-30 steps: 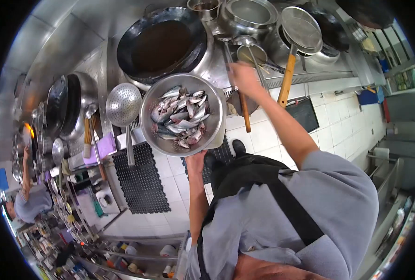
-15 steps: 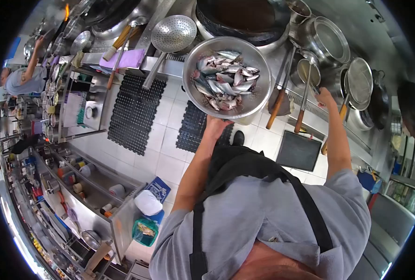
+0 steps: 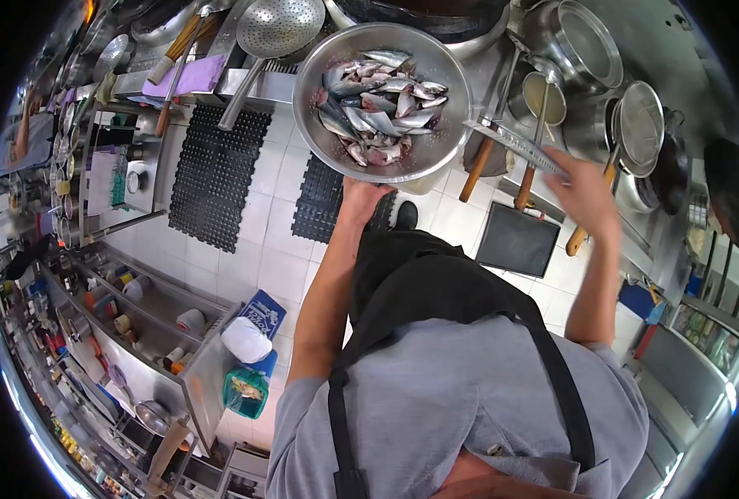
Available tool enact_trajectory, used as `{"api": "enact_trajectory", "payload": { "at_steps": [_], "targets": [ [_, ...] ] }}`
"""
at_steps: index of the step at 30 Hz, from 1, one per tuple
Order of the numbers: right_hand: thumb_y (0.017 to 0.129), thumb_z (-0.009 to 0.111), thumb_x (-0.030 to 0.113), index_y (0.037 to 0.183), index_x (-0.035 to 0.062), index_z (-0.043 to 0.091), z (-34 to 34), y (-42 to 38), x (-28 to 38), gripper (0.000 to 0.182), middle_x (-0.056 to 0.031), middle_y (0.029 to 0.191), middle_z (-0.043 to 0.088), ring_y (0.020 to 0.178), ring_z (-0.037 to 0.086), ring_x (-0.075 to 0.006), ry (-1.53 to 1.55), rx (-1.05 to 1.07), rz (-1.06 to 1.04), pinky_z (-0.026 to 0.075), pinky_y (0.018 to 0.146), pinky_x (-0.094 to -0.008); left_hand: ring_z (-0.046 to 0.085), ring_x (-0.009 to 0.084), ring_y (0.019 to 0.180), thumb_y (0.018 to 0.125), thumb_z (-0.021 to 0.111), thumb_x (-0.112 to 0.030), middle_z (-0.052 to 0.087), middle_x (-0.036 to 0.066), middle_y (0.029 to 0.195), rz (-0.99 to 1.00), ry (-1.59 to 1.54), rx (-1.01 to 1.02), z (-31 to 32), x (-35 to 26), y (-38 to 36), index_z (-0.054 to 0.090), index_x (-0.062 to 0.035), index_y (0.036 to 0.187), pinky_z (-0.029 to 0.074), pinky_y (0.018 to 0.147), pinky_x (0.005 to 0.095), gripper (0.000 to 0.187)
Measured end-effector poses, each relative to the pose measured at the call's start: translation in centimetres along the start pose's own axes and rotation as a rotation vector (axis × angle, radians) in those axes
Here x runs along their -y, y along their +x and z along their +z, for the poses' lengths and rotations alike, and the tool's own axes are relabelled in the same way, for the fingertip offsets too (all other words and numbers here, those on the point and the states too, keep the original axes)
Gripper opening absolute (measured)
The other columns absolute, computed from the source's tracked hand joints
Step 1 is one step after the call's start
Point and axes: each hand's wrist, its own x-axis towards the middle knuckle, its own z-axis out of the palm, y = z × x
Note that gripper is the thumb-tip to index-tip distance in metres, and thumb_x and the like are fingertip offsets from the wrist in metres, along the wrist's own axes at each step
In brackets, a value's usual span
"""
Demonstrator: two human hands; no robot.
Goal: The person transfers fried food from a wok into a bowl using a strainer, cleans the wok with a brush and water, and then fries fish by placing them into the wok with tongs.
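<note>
My left hand point(image 3: 361, 200) grips the near rim of a wide steel bowl point(image 3: 448, 112) and holds it up above the floor. Pieces of raw silver-skinned fish point(image 3: 382, 104) are heaped inside it. In my right hand point(image 3: 581, 191) are long metal tongs point(image 3: 515, 148), their far end pointing left beside the bowl's right rim. The hand is slightly blurred, and its fingers are closed round the near end of the tongs.
A dark wok point(image 3: 428, 18) sits beyond the bowl. A perforated skimmer point(image 3: 280, 27) lies to the left; pots point(image 3: 586, 46) and strainers point(image 3: 640, 125) stand to the right. Black mats point(image 3: 220, 179) cover parts of the tiled floor. Another person point(image 3: 22, 141) is at far left.
My right hand has lifted the tongs from among the pots and brought them left, close to the bowl. The bowl has shifted slightly left and up in view, still in my left hand.
</note>
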Motion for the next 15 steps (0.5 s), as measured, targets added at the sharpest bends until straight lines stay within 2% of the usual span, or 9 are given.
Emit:
{"api": "enact_trajectory", "payload": {
  "at_steps": [2, 4, 5, 6, 8, 12, 13, 15],
  "targets": [
    [0.085, 0.067, 0.016, 0.132, 0.0031, 0.058, 3.6, 1.4, 2.4, 0.050, -0.0216, 0.111, 0.069, 0.100, 0.068, -0.0350, -0.052, 0.104, -0.109, 0.052, 0.087, -0.0397, 0.051, 0.0323, 0.128, 0.096, 0.061, -0.025, 0.045, 0.014, 0.145, -0.001, 0.099, 0.038, 0.5, -0.3, -0.2, 0.034, -0.0096, 0.146, 0.050, 0.092, 0.0561, 0.059],
    [0.086, 0.066, 0.015, 0.131, 0.0073, 0.060, 8.6, 3.3, 1.6, 0.046, -0.0203, 0.106, 0.069, 0.094, 0.067, -0.0369, -0.130, 0.053, -0.270, 0.052, 0.080, -0.0407, 0.050, 0.0323, 0.129, 0.095, 0.062, -0.026, 0.044, 0.013, 0.146, -0.016, 0.087, 0.046, 0.3, -0.3, 0.0, 0.033, -0.0107, 0.147, 0.049, 0.093, 0.0572, 0.061],
    [0.086, 0.066, 0.014, 0.129, 0.0077, 0.062, 9.3, 3.6, 1.9, 0.044, -0.0200, 0.105, 0.069, 0.094, 0.066, -0.0374, -0.116, 0.048, -0.271, 0.052, 0.079, -0.0410, 0.049, 0.0323, 0.130, 0.095, 0.063, -0.027, 0.044, 0.013, 0.146, -0.026, 0.079, 0.051, 0.3, -0.3, -0.1, 0.032, -0.0113, 0.147, 0.048, 0.093, 0.0578, 0.063],
    [0.086, 0.066, 0.013, 0.128, 0.0080, 0.063, 9.6, 3.8, 2.2, 0.043, -0.0196, 0.105, 0.069, 0.093, 0.065, -0.0379, -0.105, 0.041, -0.273, 0.052, 0.079, -0.0414, 0.052, 0.0323, 0.126, 0.097, 0.060, -0.021, 0.046, 0.014, 0.144, -0.030, 0.032, 0.027, 0.4, -0.3, -0.2, 0.034, -0.0095, 0.146, 0.050, 0.091, 0.0569, 0.057],
    [0.086, 0.065, 0.012, 0.126, 0.0074, 0.064, 8.9, 4.0, 2.3, 0.039, -0.0194, 0.105, 0.070, 0.093, 0.066, -0.0377, -0.057, 0.041, -0.264, 0.052, 0.080, -0.0409, 0.058, 0.0321, 0.119, 0.100, 0.054, -0.010, 0.051, 0.016, 0.138, -0.028, -0.065, -0.018, 0.8, -0.6, -0.2, 0.037, -0.0060, 0.144, 0.054, 0.086, 0.0550, 0.047],
    [0.087, 0.064, 0.010, 0.123, 0.0049, 0.065, 4.6, 3.2, 2.5, 0.036, -0.0191, 0.111, 0.069, 0.096, 0.068, -0.0341, 0.063, 0.059, -0.165, 0.051, 0.085, -0.0376, 0.056, 0.0315, 0.122, 0.102, 0.050, -0.012, 0.049, 0.016, 0.141, -0.016, -0.033, 0.008, 0.2, -0.2, 0.1, 0.035, -0.0077, 0.146, 0.052, 0.089, 0.0550, 0.047],
    [0.088, 0.064, 0.010, 0.123, 0.0045, 0.065, 3.1, 3.3, 2.6, 0.036, -0.0188, 0.113, 0.069, 0.097, 0.069, -0.0331, 0.082, 0.050, -0.133, 0.051, 0.086, -0.0368, 0.049, 0.0316, 0.130, 0.095, 0.063, -0.033, 0.045, 0.012, 0.145, -0.019, 0.061, 0.066, -0.5, 0.1, 0.3, 0.033, -0.0130, 0.147, 0.047, 0.094, 0.0582, 0.064],
    [0.088, 0.065, 0.012, 0.125, 0.0065, 0.065, 0.0, 4.7, 2.7, 0.037, -0.0180, 0.116, 0.069, 0.098, 0.069, -0.0315, 0.085, -0.098, -0.218, 0.050, 0.088, -0.0357, 0.050, 0.0313, 0.129, 0.095, 0.062, -0.032, 0.045, 0.012, 0.145, -0.038, 0.054, 0.040, -0.6, 0.2, 0.5, 0.034, -0.0127, 0.147, 0.048, 0.093, 0.0570, 0.063]
  ]
}}
